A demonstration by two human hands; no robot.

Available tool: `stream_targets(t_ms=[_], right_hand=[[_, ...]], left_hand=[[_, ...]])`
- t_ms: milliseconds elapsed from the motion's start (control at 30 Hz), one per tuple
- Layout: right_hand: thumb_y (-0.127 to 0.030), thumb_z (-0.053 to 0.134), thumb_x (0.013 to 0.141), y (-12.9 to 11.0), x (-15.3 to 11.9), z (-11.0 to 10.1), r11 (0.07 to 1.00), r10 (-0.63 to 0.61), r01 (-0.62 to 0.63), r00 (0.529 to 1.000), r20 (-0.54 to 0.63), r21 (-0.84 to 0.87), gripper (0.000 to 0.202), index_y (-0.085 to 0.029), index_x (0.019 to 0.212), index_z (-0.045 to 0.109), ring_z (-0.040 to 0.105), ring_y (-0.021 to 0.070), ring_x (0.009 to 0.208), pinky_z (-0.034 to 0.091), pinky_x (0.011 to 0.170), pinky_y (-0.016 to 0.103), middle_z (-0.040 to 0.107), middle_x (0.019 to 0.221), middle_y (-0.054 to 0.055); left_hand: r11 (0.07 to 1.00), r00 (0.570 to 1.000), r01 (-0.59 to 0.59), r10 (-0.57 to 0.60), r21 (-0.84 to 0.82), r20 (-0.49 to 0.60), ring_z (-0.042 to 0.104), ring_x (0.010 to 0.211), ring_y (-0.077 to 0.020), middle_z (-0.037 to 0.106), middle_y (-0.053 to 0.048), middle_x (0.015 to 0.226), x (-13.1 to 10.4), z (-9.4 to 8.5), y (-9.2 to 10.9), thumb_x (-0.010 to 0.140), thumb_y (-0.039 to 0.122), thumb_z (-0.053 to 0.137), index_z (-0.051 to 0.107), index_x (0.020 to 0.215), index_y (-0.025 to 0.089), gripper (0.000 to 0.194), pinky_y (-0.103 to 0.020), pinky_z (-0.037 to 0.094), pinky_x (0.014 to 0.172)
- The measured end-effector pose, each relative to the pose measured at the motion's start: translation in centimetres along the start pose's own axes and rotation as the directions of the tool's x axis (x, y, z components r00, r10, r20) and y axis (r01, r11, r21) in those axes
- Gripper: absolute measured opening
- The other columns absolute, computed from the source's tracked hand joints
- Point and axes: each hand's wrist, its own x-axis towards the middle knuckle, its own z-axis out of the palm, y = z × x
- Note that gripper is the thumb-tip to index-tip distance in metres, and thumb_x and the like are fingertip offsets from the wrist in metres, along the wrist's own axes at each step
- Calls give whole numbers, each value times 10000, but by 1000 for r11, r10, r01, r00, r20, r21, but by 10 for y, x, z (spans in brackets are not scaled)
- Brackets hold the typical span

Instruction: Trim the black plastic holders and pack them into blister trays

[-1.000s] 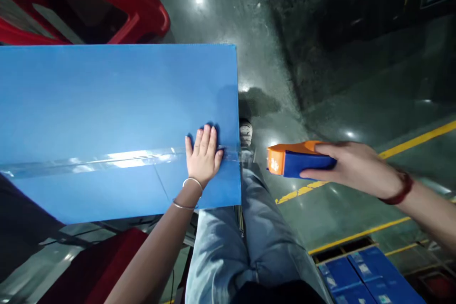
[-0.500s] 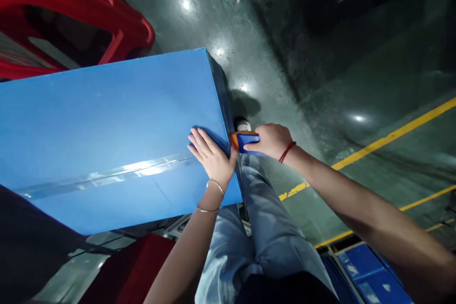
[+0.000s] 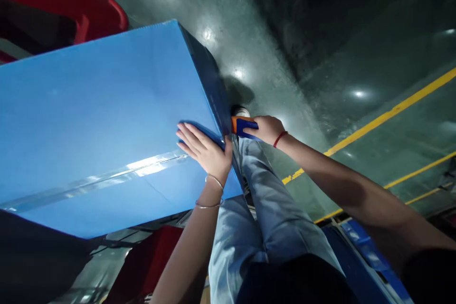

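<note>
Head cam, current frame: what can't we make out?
All in the head view:
- Blue box: far end cut off by the left edge; contents hidden by its closed top.
- Clear tape: any stretch under the left hand is covered by it.
- Orange-and-blue tool: rear part hidden in the right hand's grip.
- Red object: cut off by the top and left edges.

from here, the box (image 3: pixel 107 99) and red frame (image 3: pixel 99 14) run out of sight at left. the left hand (image 3: pixel 212 154) covers some tape (image 3: pixel 149 165); the right hand (image 3: pixel 267 130) hides the tool's (image 3: pixel 245 127) back end.
</note>
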Motion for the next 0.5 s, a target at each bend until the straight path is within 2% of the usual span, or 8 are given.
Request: stream_targets(t_ms=[100, 200, 233, 300, 367, 400, 433, 500], right_hand=[[-589, 520, 996, 29, -12, 3, 997, 80, -79, 997, -23, 22, 520, -134, 1191, 681, 704, 244, 1056, 545, 907, 399, 746, 1139, 130], [-576, 475, 1018, 48, -23, 6, 988, 153, -151, 988, -38, 45, 503, -145, 1184, 674, 716, 235, 1005, 547, 873, 391, 754, 1098, 112], [-579, 471, 1019, 52, -25, 8, 984, 172, -170, 984, -39, 54, 501, -148, 1177, 671, 717, 231, 987, 548, 868, 395, 754, 1083, 105], [-591, 477, 1014, 60, -27, 12, 978, 197, -194, 980, -37, 72, 502, -150, 1155, 670, 715, 225, 967, 551, 865, 404, 751, 1058, 94], [-600, 492, 1006, 67, -28, 17, 975, 206, -202, 978, -38, 88, 501, -149, 1125, 676, 713, 220, 956, 555, 863, 406, 748, 1038, 87], [-601, 496, 1005, 70, -29, 19, 975, 207, -202, 978, -42, 94, 498, -151, 1113, 678, 713, 216, 949, 558, 859, 404, 747, 1027, 83], [-599, 499, 1005, 73, -29, 22, 974, 207, -202, 977, -48, 98, 494, -150, 1102, 680, 714, 213, 935, 562, 850, 402, 746, 1012, 78], [-586, 509, 1007, 79, -29, 26, 976, 200, -192, 977, -72, 99, 471, -154, 1079, 682, 714, 201, 892, 570, 822, 389, 743, 976, 66]], left_hand=[[996, 997, 52, -48, -75, 55, -42, 1577, -429, 17, -309, 1686, 0, -16, 1, 884, 596, 586, -56, 1607, 57, 1108, -698, 54, 1238], [987, 981, -94, 114, -132, 155, 52, 1586, -396, 166, -255, 1688, 1, -46, -5, 908, 546, 592, 97, 1620, 122, 965, -677, 61, 1245], [970, 951, -209, 231, -127, 205, 132, 1581, -377, 298, -215, 1659, 2, -56, -8, 938, 487, 572, 224, 1606, 170, 817, -662, 38, 1253], [885, 820, -449, 462, -119, 338, 320, 1533, -331, 543, -131, 1527, 6, -72, -14, 991, 380, 504, 468, 1507, 252, 533, -624, -8, 1268], [791, 663, -592, 586, -152, 466, 450, 1466, -287, 647, -100, 1424, 13, -78, -18, 1021, 350, 420, 576, 1427, 254, 446, -577, 38, 1289], [768, 611, -616, 606, -174, 509, 472, 1451, -278, 659, -117, 1406, 17, -76, -18, 1027, 368, 384, 597, 1409, 216, 463, -553, 90, 1294], [761, 582, -620, 610, -191, 537, 475, 1449, -281, 663, -146, 1392, 20, -71, -17, 1028, 399, 351, 615, 1390, 167, 504, -535, 135, 1294], [768, 567, -605, 602, -212, 562, 474, 1448, -306, 690, -195, 1333, 26, -52, -13, 1017, 466, 298, 657, 1330, 88, 608, -525, 174, 1292]])
